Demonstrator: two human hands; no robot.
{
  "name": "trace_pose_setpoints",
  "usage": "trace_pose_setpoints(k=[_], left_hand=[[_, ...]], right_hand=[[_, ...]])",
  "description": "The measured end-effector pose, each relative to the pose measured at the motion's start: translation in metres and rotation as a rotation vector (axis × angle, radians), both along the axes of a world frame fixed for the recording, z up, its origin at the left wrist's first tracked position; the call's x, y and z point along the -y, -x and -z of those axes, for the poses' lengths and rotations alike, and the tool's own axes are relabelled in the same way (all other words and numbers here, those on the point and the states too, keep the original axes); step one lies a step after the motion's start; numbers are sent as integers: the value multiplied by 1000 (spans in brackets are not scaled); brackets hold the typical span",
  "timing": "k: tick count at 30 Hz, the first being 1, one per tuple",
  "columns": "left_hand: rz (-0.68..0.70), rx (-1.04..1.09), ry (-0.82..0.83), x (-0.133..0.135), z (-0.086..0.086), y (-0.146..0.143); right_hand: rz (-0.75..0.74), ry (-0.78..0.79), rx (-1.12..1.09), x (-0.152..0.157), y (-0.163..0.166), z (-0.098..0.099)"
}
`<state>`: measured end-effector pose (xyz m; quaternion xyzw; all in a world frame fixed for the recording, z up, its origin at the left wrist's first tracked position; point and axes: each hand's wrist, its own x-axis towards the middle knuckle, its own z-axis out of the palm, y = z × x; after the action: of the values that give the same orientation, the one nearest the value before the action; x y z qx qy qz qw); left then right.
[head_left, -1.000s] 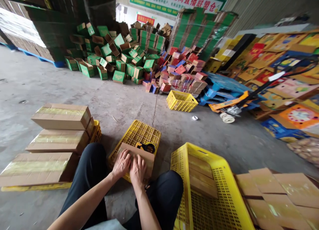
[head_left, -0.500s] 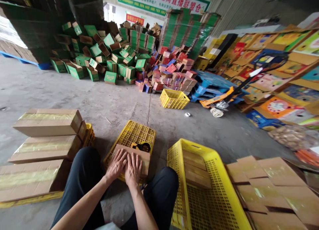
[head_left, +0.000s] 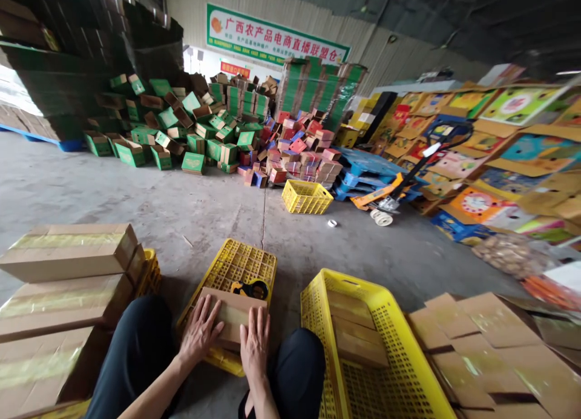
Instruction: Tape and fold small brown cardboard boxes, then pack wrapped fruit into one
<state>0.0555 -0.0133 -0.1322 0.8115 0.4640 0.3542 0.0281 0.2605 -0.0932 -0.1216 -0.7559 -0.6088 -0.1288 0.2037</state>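
Ahead of me an orange pallet jack stands beside blue pallets. Green cartons lie heaped farther left.

Lower centre, carton partly hidden under left hand and right hand, lower-left boxes cut by frame edge, lower-right yellow crate cropped at bottom, small print on upper-centre banner illegible

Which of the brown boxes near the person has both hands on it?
The box on the middle yellow crate, beside the tape dispenser. The left hand and right hand rest on it; no hand touches the left stack or the boxes at right.
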Motion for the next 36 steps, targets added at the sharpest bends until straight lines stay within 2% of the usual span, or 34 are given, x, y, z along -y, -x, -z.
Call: trace_pose_setpoints(k=[4,8,11,13,14,18,21,26,30,36], left_hand=[[-65,72,96,1,14,9],[-87,84,103,0,23,11],[-98,61,41,2,20,9],[-124,27,13,11,18,7],[-138,0,8,17,18,6],[-28,-64,9,49,19,5],[17,-70,27,61,20,6],[45,-69,49,56,23,8],[113,-93,85,52,28,12],[137,-76,7,53,21,15]], right_hand=[[-49,-52,-9,2,-8,3],[-87,-18,-32,-1,-11,-8],[-7,33,-27,0,-2,-12],[94,35,-26,7,10,-7],[92,25,-18,12,17,-3],[-9,-35,-4,33,39,13],[-79,-31,25,39,48,14],[-183,7,-7,27,68,12],[-230,-47,-51,16,84,11],[-259,13,-151,8,88,-11]])
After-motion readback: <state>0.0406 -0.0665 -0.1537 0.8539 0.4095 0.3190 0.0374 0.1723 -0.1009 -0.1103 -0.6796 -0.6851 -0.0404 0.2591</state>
